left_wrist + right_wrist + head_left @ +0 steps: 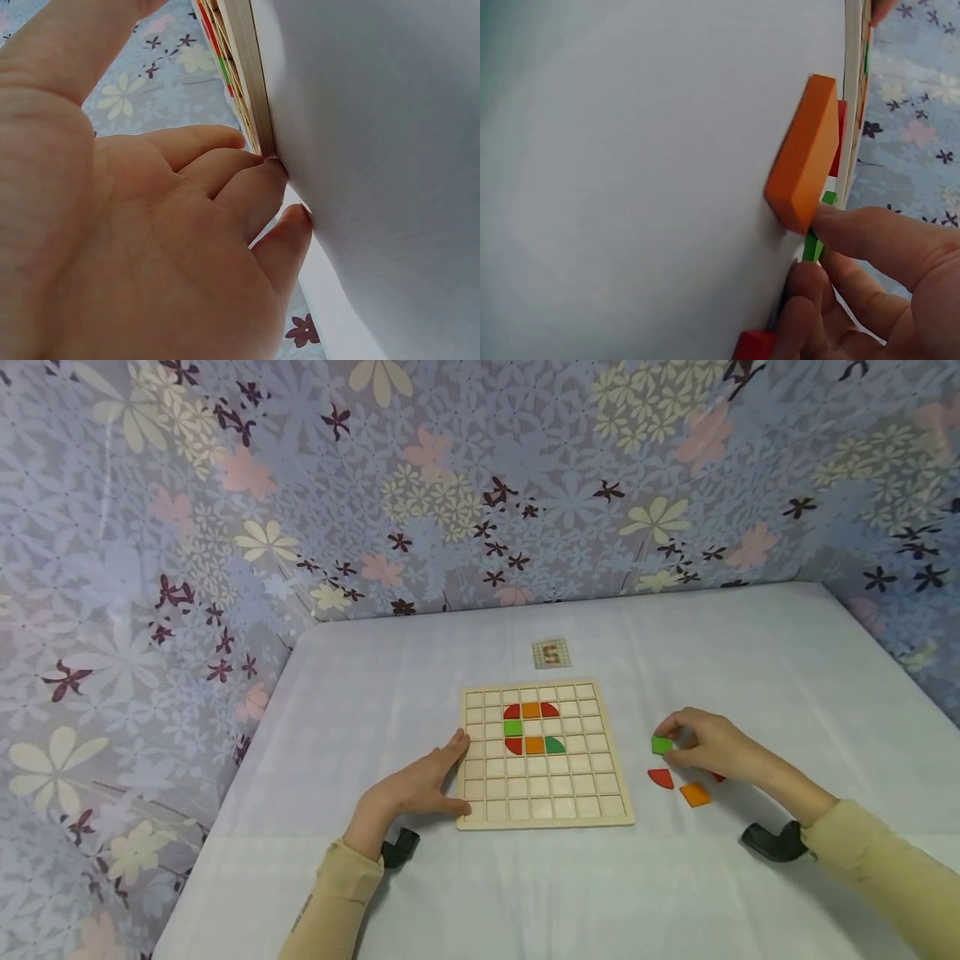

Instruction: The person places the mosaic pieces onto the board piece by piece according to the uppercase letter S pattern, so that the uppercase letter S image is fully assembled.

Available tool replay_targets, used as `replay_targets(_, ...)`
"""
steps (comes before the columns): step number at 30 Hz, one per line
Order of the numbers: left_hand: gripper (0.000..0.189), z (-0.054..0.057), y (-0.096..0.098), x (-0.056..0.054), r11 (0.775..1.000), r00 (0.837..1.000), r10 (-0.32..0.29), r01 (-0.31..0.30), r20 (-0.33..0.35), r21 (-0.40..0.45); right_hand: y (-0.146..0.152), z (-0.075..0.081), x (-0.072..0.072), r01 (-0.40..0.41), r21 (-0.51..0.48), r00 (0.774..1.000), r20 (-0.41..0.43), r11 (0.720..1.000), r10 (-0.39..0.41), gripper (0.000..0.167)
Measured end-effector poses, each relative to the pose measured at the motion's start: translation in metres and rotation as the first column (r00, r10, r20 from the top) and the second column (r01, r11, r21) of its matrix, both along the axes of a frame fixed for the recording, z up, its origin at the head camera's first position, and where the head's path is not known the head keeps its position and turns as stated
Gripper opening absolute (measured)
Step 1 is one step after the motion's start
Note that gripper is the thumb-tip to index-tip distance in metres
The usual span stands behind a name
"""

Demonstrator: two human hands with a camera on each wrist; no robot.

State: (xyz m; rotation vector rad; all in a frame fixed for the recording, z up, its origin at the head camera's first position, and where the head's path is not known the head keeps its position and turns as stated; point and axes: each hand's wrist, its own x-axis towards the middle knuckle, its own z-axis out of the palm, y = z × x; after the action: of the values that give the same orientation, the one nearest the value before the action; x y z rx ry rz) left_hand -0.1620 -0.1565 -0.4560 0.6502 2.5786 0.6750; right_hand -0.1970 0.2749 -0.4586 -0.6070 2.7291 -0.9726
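A wooden grid board (540,787) lies on the white table, with red, orange and green tiles set in a curved pattern in its upper cells. Along the board's left edge rests my left hand (412,787), thumb and fingers spread apart; its fingertips meet the board's side in the left wrist view. Right of the board, my right hand (711,747) pinches a green square tile (662,745) between thumb and fingers. Close by lie a red quarter-round tile (661,778) and an orange square tile (695,795). Another red tile (754,346) is partly hidden by the right hand.
A small pattern card (551,653) showing a gridded figure lies behind the board. White cloth covers the table (540,893). Flowered fabric (480,485) hangs behind and to the left. Dark wrist-worn devices (772,842) sit under both forearms.
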Motion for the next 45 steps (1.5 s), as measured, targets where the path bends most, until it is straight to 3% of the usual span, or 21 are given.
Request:
replay_targets(9,0.101,0.000,0.000,-0.001,1.000,1.000,0.000,0.000,-0.006,-0.011,0.000,0.010,-0.007,0.055,-0.014,0.993,-0.108,0.998,-0.057,0.028)
replay_targets(21,0.100,0.001,0.001,0.002,1.000,1.000,0.001,-0.001,0.003,-0.006,0.007,0.059,-0.010,0.196,-0.153,0.956,-0.189,0.968,-0.224,0.032)
replay_targets(26,0.100,0.001,0.001,0.002,1.000,1.000,-0.007,0.007,-0.010,-0.011,0.002,0.075,-0.011,0.232,-0.198,0.946,-0.182,0.952,-0.269,0.033)
replay_targets(39,0.100,0.000,0.000,0.001,1.000,1.000,-0.015,0.015,-0.024,-0.008,-0.038,0.078,-0.020,0.080,-0.282,0.980,-0.154,0.956,-0.128,0.031)
replay_targets(45,0.100,0.001,0.001,0.001,1.000,1.000,-0.015,0.015,-0.021,-0.007,-0.055,0.076,-0.022,0.014,-0.272,0.985,-0.163,0.962,-0.061,0.028)
